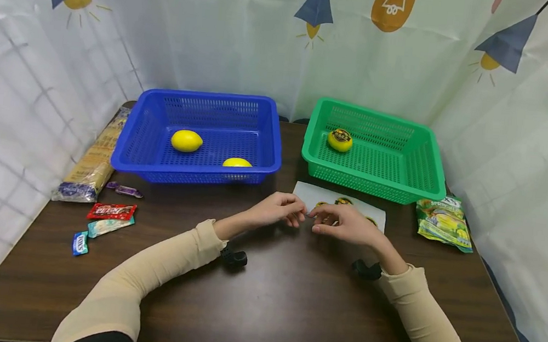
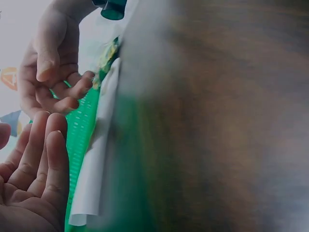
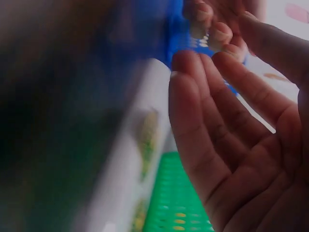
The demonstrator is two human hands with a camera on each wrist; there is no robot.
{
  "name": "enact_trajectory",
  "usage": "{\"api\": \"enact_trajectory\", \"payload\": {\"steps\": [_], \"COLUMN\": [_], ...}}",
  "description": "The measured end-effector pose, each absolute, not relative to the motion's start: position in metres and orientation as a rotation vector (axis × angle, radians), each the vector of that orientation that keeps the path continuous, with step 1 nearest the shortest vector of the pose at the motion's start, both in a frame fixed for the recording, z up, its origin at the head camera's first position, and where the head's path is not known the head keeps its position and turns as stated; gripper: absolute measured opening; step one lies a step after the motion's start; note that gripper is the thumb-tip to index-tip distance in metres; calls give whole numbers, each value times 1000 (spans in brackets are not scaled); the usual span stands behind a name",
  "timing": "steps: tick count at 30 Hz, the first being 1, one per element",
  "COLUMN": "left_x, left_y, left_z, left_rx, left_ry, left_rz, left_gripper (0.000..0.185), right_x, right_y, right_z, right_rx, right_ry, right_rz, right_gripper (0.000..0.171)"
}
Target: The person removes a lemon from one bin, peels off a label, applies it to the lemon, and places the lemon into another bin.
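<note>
My left hand (image 1: 282,207) and right hand (image 1: 345,223) meet over the table, fingertips almost together. A tiny purplish speck shows between them in the head view; I cannot tell whether the left hand pinches it. The left hand's fingers (image 2: 55,159) bend gently in its wrist view. On the right hand, the thumb (image 3: 275,46) stands apart from the loosely bent fingers (image 3: 186,106). Just behind the hands lies a white sheet (image 1: 374,211) with round black-and-yellow stickers (image 1: 344,201), partly covered by the right hand. One edge of the sheet curls up in the left wrist view.
A blue basket (image 1: 194,174) contains two lemons (image 1: 186,141). The green basket (image 1: 367,183) contains a lemon (image 1: 340,140) with a black label. At left lie a long tan packet (image 1: 92,159) and several small wrapped snacks (image 1: 111,211); a green bag (image 1: 444,221) lies at right.
</note>
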State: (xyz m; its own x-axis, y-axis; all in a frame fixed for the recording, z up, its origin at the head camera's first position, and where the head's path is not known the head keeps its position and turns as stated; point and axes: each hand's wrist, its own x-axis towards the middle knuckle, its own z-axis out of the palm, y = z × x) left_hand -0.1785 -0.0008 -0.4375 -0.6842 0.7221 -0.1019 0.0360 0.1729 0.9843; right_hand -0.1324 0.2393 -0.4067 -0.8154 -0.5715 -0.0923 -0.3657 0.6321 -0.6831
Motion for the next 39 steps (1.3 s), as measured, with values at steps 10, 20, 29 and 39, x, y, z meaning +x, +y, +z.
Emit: {"api": "enact_trajectory", "payload": {"steps": [10, 20, 29, 39], "left_x": [-164, -170, -196, -277], "left_y": [-19, -48, -83, -125], "left_z": [-437, -407, -335, -296], "left_rx": [765, 1297, 1309, 1072], "left_ry": [1939, 2033, 1948, 2146], "left_rz": [1460, 864, 656, 813], "left_gripper": [35, 33, 32, 42], "right_x": [-132, -146, -165, -198], "right_y": [229, 211, 184, 135], "right_z": [-420, -410, -390, -376], "right_rx": [-544, -510, -480, -280], "right_ry": [2385, 2476, 2482, 2539], "right_rz": [-1154, -1210, -1375, -1500], "right_gripper": [39, 39, 45, 68]}}
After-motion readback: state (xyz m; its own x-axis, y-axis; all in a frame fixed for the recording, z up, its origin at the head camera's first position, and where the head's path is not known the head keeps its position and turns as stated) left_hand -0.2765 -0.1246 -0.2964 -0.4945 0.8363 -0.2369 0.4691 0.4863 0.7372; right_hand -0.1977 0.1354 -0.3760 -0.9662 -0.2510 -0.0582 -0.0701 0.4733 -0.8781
